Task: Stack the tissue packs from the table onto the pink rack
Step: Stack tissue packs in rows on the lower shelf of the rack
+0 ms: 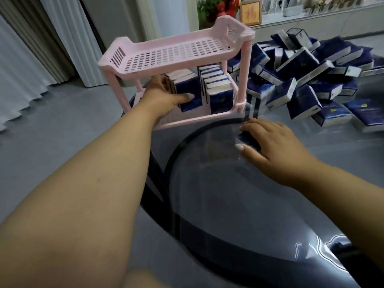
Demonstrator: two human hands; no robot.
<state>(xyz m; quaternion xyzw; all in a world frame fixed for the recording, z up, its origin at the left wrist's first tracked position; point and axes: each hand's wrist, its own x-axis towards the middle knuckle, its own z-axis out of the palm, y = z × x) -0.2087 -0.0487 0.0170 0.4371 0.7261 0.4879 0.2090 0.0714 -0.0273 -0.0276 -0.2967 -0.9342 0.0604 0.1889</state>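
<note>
My left hand (166,94) grips a soft, light tissue pack (190,94) by its flat sides inside the pink rack (176,53) at upper centre, while my right hand (270,140) curls over another pack (247,140) on the bench (228,204).

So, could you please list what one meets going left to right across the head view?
Curtain → left hand gripping a tissue pack → right hand on another pack → pile of packs.

The glass table (218,204) carries the pink rack (176,57) and a heap of tissue packs (301,80).
</note>
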